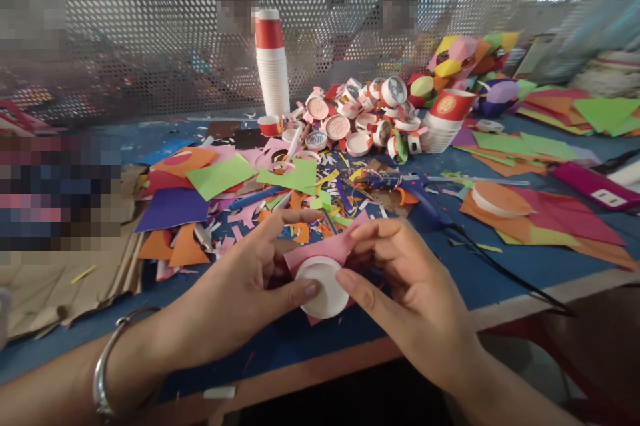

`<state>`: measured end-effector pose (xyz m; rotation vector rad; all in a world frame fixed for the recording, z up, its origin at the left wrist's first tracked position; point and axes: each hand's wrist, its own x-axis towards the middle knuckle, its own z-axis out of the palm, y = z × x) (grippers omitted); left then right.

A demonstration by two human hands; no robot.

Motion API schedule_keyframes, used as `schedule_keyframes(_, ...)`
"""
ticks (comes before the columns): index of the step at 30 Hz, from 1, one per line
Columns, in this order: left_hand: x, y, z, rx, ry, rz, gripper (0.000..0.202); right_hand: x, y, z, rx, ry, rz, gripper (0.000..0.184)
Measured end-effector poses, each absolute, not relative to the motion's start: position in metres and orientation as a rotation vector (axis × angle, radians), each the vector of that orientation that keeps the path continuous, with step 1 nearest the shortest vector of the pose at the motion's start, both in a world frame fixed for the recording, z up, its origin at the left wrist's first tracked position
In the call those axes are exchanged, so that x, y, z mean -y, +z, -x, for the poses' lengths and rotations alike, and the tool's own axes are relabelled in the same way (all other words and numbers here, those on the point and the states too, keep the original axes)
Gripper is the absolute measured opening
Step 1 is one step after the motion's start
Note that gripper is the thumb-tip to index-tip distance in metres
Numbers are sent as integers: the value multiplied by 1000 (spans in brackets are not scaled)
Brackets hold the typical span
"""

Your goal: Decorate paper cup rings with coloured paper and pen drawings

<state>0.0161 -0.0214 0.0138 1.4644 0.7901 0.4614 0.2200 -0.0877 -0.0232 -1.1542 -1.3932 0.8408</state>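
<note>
Head view, left to right. Perforated metal screen (150, 73) across the back, behind a blue worktop (280, 353). Far left: creased brown paper (95, 289), lying flat. Next, a dark purple sheet (173, 209), with green sheets (223, 177) just beyond it to the right.

Left hand (240, 286), with a silver bracelet (100, 373) on the wrist: grip clamped on a white round piece (327, 303), thumb pressed on its face, fingers behind. Tall cup stack (273, 79) upright near the screen, mostly white, red near the top.

White round piece held at the front edge of the worktop, between the two hands, its rimmed face toward the camera. Pink paper (320, 251) lies behind it, showing above and slightly below. Paper scraps (301, 234) scattered beyond; further back, a heap of cut cup pieces (337, 127), some with printed faces.

Right hand (415, 293): grip also clamped on the piece and paper, thumb at the piece's right edge, forefinger at the paper's raised right end. Behind this hand, a blue glue gun (433, 203); further back, a shorter cup stack (447, 119), red on top, tilted. Right: an orange-topped disc (503, 201) resting on coloured sheets (570, 213). Far right: magenta case (595, 186).
</note>
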Motion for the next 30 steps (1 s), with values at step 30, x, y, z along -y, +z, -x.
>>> schedule_keyframes(30,30,17,-24,-846,517,-1005,35,85,-20,-214,1207,907,1154,25)
